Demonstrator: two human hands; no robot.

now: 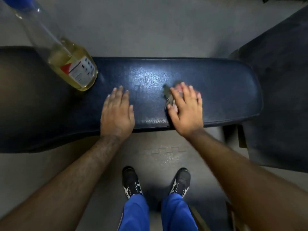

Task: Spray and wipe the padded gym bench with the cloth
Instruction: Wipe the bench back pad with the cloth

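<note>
A dark blue padded gym bench (225, 90) runs across the view, its middle shiny and wet. My right hand (186, 109) presses flat on a small crumpled cloth (168, 95) on the pad, fingers spread; most of the cloth is hidden beneath the hand. My left hand (117, 112) rests flat on the pad to the left, holding nothing. A clear spray bottle (73, 67) with yellow liquid, a label and a blue top stands on the bench at the left.
Grey floor lies behind and in front of the bench. Another dark padded surface (283, 97) stands at the right. My feet in black and white shoes (131, 182) stand on the floor just before the bench.
</note>
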